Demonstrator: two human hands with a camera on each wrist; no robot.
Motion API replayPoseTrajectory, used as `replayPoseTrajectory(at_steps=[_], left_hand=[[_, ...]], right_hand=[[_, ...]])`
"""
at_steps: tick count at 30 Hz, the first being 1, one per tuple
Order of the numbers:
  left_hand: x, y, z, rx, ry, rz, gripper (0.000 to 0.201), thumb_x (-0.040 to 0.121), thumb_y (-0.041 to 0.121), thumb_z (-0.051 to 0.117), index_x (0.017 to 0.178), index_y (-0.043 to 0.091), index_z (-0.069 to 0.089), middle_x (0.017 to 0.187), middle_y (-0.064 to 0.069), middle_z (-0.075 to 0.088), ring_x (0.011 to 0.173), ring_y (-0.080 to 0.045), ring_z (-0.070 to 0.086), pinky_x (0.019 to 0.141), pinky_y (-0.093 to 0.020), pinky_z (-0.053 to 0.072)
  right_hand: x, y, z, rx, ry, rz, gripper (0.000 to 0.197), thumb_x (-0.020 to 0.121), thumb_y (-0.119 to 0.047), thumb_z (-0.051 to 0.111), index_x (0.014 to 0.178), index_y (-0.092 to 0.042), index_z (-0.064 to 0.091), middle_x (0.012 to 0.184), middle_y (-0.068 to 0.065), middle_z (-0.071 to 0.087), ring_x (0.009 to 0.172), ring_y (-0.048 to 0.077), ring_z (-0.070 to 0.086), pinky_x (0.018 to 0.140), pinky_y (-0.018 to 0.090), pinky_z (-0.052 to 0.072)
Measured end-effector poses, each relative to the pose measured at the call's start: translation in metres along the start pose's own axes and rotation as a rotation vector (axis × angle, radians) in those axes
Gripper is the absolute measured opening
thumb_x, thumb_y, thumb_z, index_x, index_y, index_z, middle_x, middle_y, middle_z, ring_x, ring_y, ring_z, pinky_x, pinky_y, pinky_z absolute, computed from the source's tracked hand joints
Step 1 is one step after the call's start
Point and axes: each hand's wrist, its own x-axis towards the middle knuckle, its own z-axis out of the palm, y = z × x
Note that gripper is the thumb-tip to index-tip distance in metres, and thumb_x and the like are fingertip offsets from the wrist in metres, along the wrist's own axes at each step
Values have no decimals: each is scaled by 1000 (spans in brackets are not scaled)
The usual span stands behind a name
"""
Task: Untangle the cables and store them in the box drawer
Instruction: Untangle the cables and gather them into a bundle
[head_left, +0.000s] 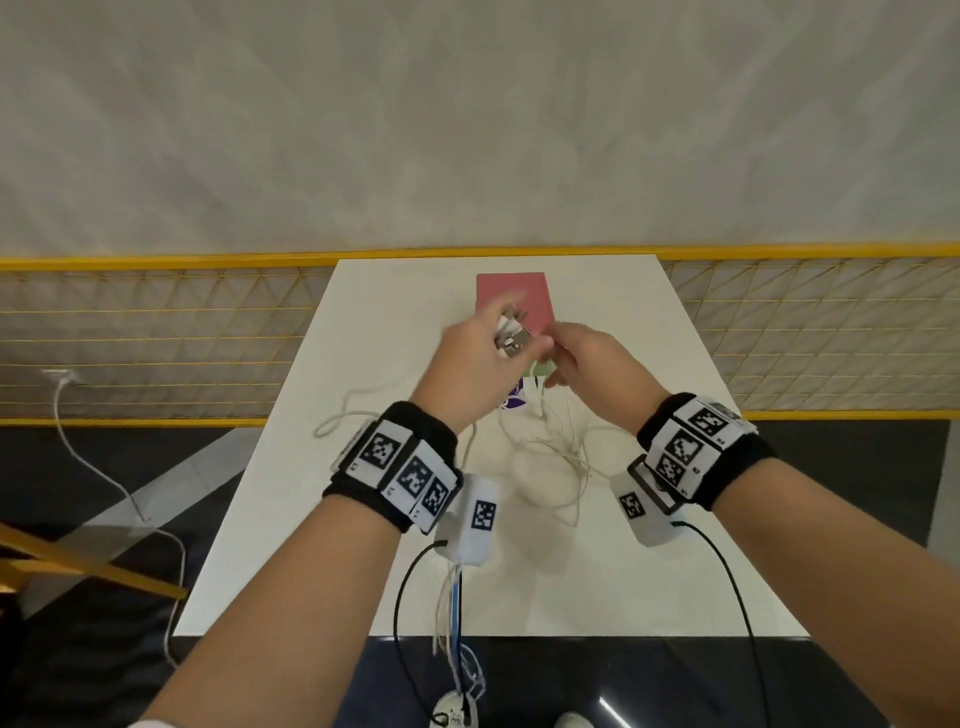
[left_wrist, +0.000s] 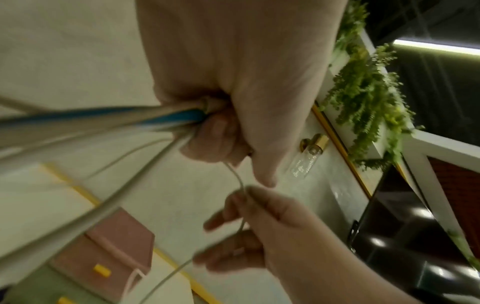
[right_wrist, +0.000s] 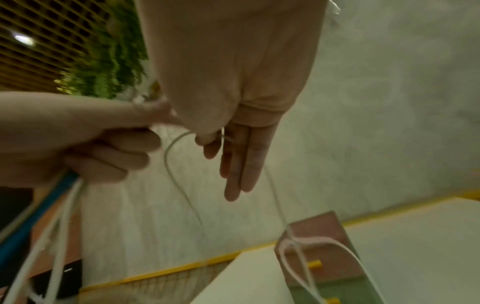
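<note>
My left hand (head_left: 483, 358) is raised over the white table (head_left: 363, 519) and grips a bundle of cables with metal plugs (head_left: 511, 338). A blue cable (left_wrist: 103, 117) and white ones run out of that fist and hang past the front edge (head_left: 453, 603). Beside it, my right hand (head_left: 582, 358) pinches a thin white cable (right_wrist: 176, 174) between thumb and forefinger, its other fingers straight. Loose white cables (head_left: 550, 457) lie tangled on the table under my wrists. Behind my hands stands the pink box (head_left: 514, 291), which has yellow handles (left_wrist: 101, 269).
A yellow mesh railing (head_left: 156, 338) runs behind and beside the table. Another white cable (head_left: 93, 467) trails over the dark floor at the left. A purple and white item (head_left: 514, 397) lies partly hidden beneath my hands. Green plants (left_wrist: 363, 92) hang on the wall.
</note>
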Motion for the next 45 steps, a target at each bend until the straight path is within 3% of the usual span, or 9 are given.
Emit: replayPoseTrajectory(at_steps=[7,12,16,25,27,31,35,40,45], left_hand=[[3,4,-19,-140,427,-59,21,89,35,68,96,19,57,77,15,57,67,6,53,60,0,38],[-4,7,-20,-99,137,-15,30,88,32,70,115,26,60,90,22,57,71,8,54,62,-1,39],[-7,4,-12,12,29,-31,19,85,34,73,88,20,61,77,9,62,65,1,52,58,-10,38],[-29,14,-35,-254,-140,-74,24,89,13,68,113,18,67,58,15,42,40,-3,35,42,-14,30],[-36,20,-38,-316,-198,-93,24,88,13,69,113,14,66,49,15,43,42,-7,27,42,-20,25],[-44,28,-36,-404,-253,-57,17,91,8,64,108,9,65,51,12,39,44,-13,21,45,-24,20],[-48,30,-32,-498,-286,-27,17,89,6,60,105,10,65,63,-14,30,47,-17,17,48,-26,17],[-48,28,-40,-553,-212,-44,19,83,10,64,103,10,63,53,3,31,44,-15,18,45,-25,16],[-53,18,-40,-530,-161,-58,18,91,-5,55,105,5,60,55,-1,29,43,-15,18,44,-24,17]], right_hand=[[-17,1,-6,173,27,114,28,100,-10,34,78,-17,48,86,17,60,77,36,66,75,45,55],[-27,-10,-7,255,11,54,25,101,-12,36,82,-17,51,82,18,63,62,30,66,59,35,55],[-36,-24,-6,315,-71,-34,16,101,-13,37,105,-10,52,75,13,67,53,26,65,52,36,53],[-84,-19,-4,-155,-1173,98,36,72,-51,74,100,-28,74,65,-6,67,53,15,50,57,18,33],[-80,-23,-3,-187,-1034,137,39,75,-57,68,91,-22,75,59,-12,64,54,5,52,56,15,34],[-59,-28,8,-8,-497,29,43,89,-25,63,130,-21,51,122,-1,60,108,11,57,87,20,40],[-58,-42,48,41,-592,-150,61,90,-15,60,144,-14,32,149,1,35,133,11,37,111,23,28],[-97,-28,98,45,-1057,-31,27,92,-9,52,91,-36,54,95,-11,60,85,2,54,84,24,41],[-112,-4,111,38,-917,161,39,91,-12,56,128,-20,52,119,3,64,108,19,60,98,31,46]])
